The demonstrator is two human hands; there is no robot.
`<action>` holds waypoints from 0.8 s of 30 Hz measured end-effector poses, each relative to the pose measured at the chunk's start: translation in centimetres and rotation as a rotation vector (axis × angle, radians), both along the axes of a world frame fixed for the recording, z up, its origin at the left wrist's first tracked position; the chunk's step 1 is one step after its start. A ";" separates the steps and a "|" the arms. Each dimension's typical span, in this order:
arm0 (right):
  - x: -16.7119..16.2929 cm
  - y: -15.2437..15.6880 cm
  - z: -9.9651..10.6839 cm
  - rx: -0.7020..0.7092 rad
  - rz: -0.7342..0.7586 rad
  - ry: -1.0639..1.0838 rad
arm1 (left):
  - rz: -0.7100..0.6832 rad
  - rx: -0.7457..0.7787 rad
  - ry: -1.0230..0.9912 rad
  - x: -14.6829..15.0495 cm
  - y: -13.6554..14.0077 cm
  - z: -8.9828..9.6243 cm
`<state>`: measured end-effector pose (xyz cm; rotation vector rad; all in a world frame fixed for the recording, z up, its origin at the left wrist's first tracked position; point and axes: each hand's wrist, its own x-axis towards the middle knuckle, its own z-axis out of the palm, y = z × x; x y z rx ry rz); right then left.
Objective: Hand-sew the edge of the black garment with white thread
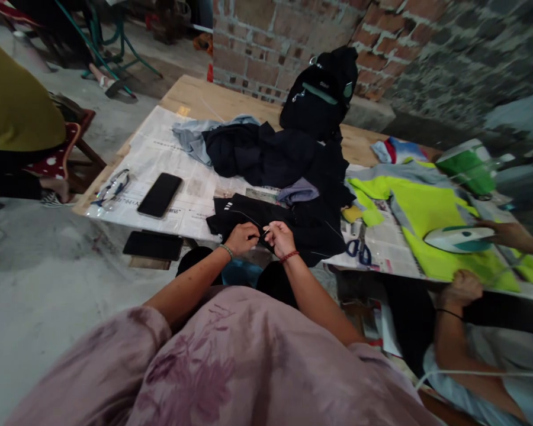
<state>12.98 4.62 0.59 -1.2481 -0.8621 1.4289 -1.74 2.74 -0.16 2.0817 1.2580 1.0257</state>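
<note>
My left hand (pixel 242 239) is closed with its fingertips pinching a bit of the black garment (pixel 302 222) at the table's near edge. Close beside it, my right hand (pixel 281 239) is also pinched, around something thin and small with a pale glint; what it is I cannot make out. The garment lies spread on the newspaper, with short white stripes near its left end and a thin light line along it. A pair of scissors (pixel 359 247) with dark blue handles lies just right of the garment.
Behind are heaped dark clothes (pixel 262 151) and a black backpack (pixel 322 94). To the left lie a phone (pixel 160 195) and glasses (pixel 114 186). At right, a co-worker's hand holds an iron (pixel 459 239) on a neon-yellow garment (pixel 426 207). Another person sits at far left.
</note>
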 end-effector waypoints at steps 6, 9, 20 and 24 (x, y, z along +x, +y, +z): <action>0.4 0.2 1.6 -0.043 0.031 0.050 | -0.140 0.053 0.196 -0.5 -0.1 -0.2; 0.7 0.2 3.0 -0.108 0.115 0.115 | -0.132 0.063 0.268 -0.5 -0.1 -0.4; 0.1 0.4 4.8 0.087 0.229 -0.035 | -0.053 0.039 0.199 -0.2 0.2 -0.8; 2.6 1.8 5.9 0.616 0.244 -0.637 | -0.069 0.060 0.191 -0.2 0.0 -0.6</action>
